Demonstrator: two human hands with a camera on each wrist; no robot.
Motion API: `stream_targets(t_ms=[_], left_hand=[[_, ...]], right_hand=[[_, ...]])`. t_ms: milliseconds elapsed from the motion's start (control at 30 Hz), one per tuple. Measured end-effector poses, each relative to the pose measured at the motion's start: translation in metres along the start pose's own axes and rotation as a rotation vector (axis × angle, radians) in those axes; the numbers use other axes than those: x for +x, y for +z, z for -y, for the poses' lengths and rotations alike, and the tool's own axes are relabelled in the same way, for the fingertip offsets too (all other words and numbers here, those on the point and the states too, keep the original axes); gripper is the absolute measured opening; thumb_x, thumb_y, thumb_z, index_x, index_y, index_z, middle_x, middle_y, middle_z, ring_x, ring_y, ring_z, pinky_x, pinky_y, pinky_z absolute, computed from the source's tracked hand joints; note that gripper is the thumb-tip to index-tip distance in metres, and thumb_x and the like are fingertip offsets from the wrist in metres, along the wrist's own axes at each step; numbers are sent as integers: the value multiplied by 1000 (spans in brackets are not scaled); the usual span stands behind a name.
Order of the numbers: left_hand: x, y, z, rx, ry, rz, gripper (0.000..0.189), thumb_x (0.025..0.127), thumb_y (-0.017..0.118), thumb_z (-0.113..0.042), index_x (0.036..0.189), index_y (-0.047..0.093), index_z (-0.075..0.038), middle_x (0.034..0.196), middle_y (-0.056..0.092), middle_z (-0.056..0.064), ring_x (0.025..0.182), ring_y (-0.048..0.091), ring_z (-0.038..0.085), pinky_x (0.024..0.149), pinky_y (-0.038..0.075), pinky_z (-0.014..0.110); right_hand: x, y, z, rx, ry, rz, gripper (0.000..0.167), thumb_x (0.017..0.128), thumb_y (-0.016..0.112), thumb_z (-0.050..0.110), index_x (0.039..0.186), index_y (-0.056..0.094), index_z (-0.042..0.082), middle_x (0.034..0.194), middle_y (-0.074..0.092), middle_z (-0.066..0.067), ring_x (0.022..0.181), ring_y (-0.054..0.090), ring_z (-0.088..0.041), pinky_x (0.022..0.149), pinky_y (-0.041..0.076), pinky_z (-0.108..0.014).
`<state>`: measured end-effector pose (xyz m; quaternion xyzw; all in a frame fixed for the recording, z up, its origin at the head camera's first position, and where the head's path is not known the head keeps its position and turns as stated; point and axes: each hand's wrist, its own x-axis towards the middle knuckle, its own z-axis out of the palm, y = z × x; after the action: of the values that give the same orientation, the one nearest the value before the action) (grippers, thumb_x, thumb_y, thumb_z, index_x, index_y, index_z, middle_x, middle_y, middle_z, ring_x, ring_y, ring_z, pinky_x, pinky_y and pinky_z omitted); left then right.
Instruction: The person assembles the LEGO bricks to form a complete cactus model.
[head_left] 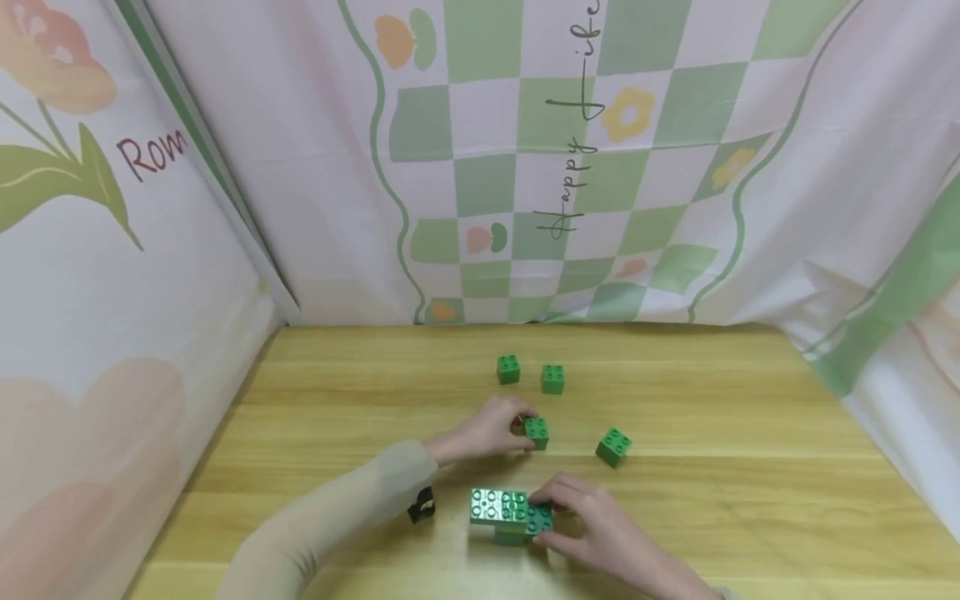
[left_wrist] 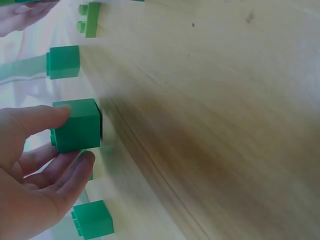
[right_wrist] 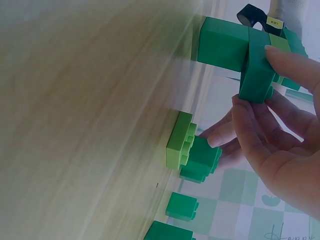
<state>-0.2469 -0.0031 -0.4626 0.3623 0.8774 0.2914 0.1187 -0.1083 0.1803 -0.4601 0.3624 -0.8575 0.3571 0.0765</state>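
My left hand (head_left: 491,429) has its thumb and fingers around a green toy building block (left_wrist: 77,127), a cube with studs on one face. In the head view it is beyond the stacked blocks, at the middle of the table. Nearer the front, my right hand (head_left: 600,529) pinches a dark green brick (right_wrist: 257,65) that juts from the side of a small stack. This stack (head_left: 498,506) has a green cube (right_wrist: 222,45) at its bottom, a light green layer (right_wrist: 280,42) and a studded brick on top, which overhangs to the left.
Two loose green blocks, one left (head_left: 507,369) and one right (head_left: 552,379), sit farther back. Another green block (head_left: 613,447) lies turned at an angle to the right. A black object (head_left: 422,504) shows beside the left sleeve. Printed cloth (head_left: 337,275) borders the wooden table (head_left: 712,400).
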Motion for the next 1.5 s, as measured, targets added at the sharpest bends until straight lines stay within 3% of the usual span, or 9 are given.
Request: stream_targets(t_ms=[267, 467, 767, 1067, 1333, 1500], left_hand=[[-8, -16, -6, -36, 4, -51, 38, 85, 76, -15, 121, 67, -6, 114, 71, 7, 95, 66, 12, 81, 53, 12], [-20, -25, -2, -69, -2, -78, 40, 86, 75, -15, 123, 65, -7, 118, 71, 7, 97, 67, 11, 84, 54, 13], [-42, -42, -6, -99, 49, -136, 38, 84, 74, -11, 121, 65, -5, 115, 70, 8, 99, 67, 18, 86, 55, 16], [-69, -52, -17, -126, 104, -138, 35, 83, 73, -6, 116, 66, -2, 108, 69, 9, 95, 67, 18, 84, 60, 24], [-94, -56, -25, -79, 86, -139, 38, 83, 74, -11, 120, 65, -5, 110, 69, 5, 97, 66, 15, 87, 57, 20], [-107, -60, -26, -101, 129, -152, 38, 83, 74, -9, 119, 65, -5, 109, 71, 6, 95, 67, 13, 88, 59, 23]], right_hand=[[2, -1, -1, -3, -20, -14, 33, 80, 80, 17, 110, 68, 12, 103, 71, 1, 89, 67, -8, 76, 61, -24], [4, -2, -1, 3, 4, -2, 32, 81, 80, 19, 110, 68, 13, 102, 71, 2, 89, 66, -6, 76, 61, -25], [3, -2, 0, -7, 19, -4, 33, 79, 81, 18, 109, 68, 14, 103, 72, 3, 89, 67, -6, 76, 61, -24], [3, -3, 2, -2, 42, 8, 32, 79, 81, 20, 109, 69, 15, 103, 71, 5, 90, 67, -5, 77, 61, -24], [1, -3, 4, -11, 62, 25, 32, 79, 81, 20, 109, 69, 14, 103, 71, 6, 91, 66, -3, 78, 60, -22], [2, -3, 4, -10, 95, 43, 32, 79, 80, 21, 109, 69, 15, 104, 71, 7, 92, 65, -1, 79, 60, -23]])
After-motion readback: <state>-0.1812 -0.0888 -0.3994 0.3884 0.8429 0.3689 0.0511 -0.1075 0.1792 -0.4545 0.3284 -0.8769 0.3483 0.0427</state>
